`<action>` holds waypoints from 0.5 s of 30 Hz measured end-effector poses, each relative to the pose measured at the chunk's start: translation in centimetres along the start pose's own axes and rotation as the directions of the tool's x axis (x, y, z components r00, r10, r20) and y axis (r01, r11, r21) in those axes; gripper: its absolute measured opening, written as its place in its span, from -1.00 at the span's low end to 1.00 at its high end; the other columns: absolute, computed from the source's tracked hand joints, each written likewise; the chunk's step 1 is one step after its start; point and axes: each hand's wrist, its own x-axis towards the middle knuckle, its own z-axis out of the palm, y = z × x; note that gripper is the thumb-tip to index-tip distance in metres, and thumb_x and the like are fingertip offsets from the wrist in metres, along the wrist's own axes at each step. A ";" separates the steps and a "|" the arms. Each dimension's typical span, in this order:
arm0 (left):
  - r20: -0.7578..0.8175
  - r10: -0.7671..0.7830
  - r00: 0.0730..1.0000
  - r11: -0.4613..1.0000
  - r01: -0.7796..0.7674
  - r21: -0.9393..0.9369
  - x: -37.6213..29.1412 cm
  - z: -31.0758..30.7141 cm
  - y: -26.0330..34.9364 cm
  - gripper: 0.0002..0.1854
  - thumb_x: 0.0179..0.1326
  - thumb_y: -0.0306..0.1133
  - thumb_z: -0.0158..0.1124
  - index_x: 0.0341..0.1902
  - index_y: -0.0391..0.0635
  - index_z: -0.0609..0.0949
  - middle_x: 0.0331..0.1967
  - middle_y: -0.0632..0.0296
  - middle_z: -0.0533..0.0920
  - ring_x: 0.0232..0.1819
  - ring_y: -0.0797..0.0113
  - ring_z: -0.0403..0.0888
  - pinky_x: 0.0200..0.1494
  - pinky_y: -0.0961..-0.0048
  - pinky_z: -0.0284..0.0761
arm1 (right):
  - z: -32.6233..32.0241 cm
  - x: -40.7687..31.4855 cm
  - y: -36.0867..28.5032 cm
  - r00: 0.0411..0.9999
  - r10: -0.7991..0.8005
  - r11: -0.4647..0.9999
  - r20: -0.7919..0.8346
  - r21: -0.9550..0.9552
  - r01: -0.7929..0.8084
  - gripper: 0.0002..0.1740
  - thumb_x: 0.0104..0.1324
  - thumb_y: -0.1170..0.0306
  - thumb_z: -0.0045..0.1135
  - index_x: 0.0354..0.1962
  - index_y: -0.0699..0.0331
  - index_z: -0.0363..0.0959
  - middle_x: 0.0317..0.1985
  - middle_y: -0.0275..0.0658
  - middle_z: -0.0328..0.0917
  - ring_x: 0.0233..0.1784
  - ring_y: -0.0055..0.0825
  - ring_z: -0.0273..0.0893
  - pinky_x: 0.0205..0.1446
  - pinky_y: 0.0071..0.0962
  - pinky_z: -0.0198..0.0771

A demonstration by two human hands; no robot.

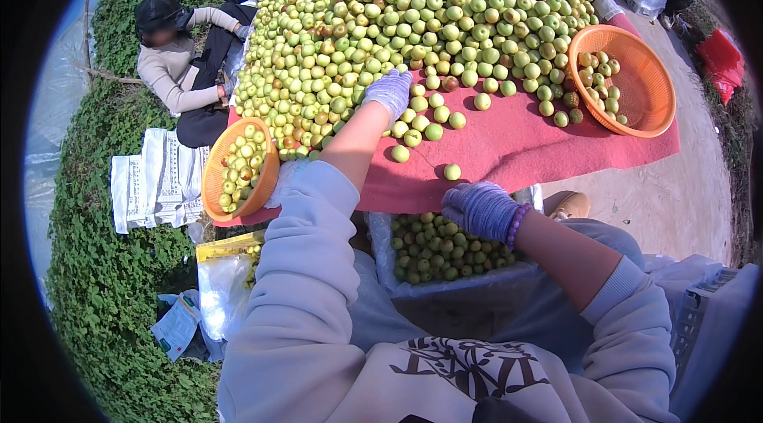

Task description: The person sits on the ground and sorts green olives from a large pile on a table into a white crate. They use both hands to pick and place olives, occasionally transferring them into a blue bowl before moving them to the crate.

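A large heap of green, partly browned jujubes (417, 12) covers the red cloth (471, 119) on the table before me. My left hand (388, 95), in a pale purple knit glove, reaches onto the heap's near edge, palm down; its fingertips touch fruit, and what lies beneath them is hidden. At the cloth's front edge is my right hand (481, 208), gloved alike, its fingers curled and their inside out of sight. A single jujube (452, 171) lies just beyond it on the cloth. Below the right hand, between my legs, sits a plastic-lined crate of jujubes (447, 250).
Orange plastic baskets holding jujubes stand at the left corner (271, 176) and right corner (653, 98). A yellow-rimmed crate (229, 244) is at lower left. Another person (179, 65) sits at the table's left side. A black crate (694, 316) stands at my right.
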 end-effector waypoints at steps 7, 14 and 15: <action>-0.276 0.404 0.872 0.868 -0.269 0.417 -4.0 1.5 -3.2 -0.41 0.15 -0.54 0.21 0.32 -0.07 0.42 0.09 0.01 0.48 0.06 0.01 0.56 0.02 0.24 0.55 | -0.2 -0.2 -0.3 1.000 -0.006 0.999 0.024 -0.043 0.007 -0.64 0.37 0.13 -0.02 -0.24 0.27 0.51 -0.30 -0.06 0.61 -0.17 -0.07 0.61 -0.08 -0.09 0.50; -0.300 -0.417 0.858 0.689 0.083 -0.720 -13.5 0.4 -14.1 -0.63 0.34 -0.18 0.23 0.04 -0.19 0.48 -0.04 -0.03 0.63 -0.01 0.07 0.60 0.03 0.24 0.50 | 0.2 0.2 -0.3 0.999 -0.007 0.999 0.040 -0.047 0.008 -0.66 0.38 0.14 -0.01 -0.22 0.27 0.51 -0.27 -0.04 0.61 -0.14 -0.07 0.60 -0.06 -0.08 0.49; -0.375 -0.427 0.823 0.715 0.054 -0.697 -15.1 0.4 -15.0 -0.62 0.32 -0.19 0.27 0.03 -0.19 0.47 -0.08 -0.02 0.63 -0.03 0.13 0.60 0.02 0.24 0.50 | 0.3 0.2 -0.4 0.999 0.000 0.998 0.050 -0.057 0.003 -0.66 0.38 0.14 -0.02 -0.21 0.27 0.51 -0.26 -0.04 0.61 -0.14 -0.07 0.60 -0.06 -0.08 0.49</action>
